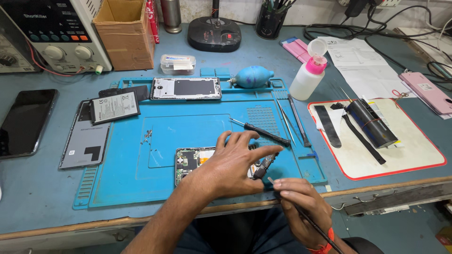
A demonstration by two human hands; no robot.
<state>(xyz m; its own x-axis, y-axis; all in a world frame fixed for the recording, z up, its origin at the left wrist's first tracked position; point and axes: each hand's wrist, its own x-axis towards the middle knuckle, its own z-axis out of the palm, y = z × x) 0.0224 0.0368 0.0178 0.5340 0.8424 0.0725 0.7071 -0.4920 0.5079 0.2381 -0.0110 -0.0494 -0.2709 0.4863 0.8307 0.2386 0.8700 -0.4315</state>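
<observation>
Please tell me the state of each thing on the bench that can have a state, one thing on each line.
Opened phone: back off, circuit board bare, under the left hand.
Right hand: grips a thin dark tool.
White squeeze bottle: cap flipped open.
Battery: out, lying loose.
Back cover: removed, inside face up.
Black phone: screen dark.
Screws: loose on the blue mat.

Both forearms are bare — no sleeves reach into view, and no rings or watch show on the left hand (233, 162). The right hand (301, 202) wears one thing only — a red-orange band at the wrist. Below the blue mat (188, 127), dark blue trousers cover the lap.
</observation>
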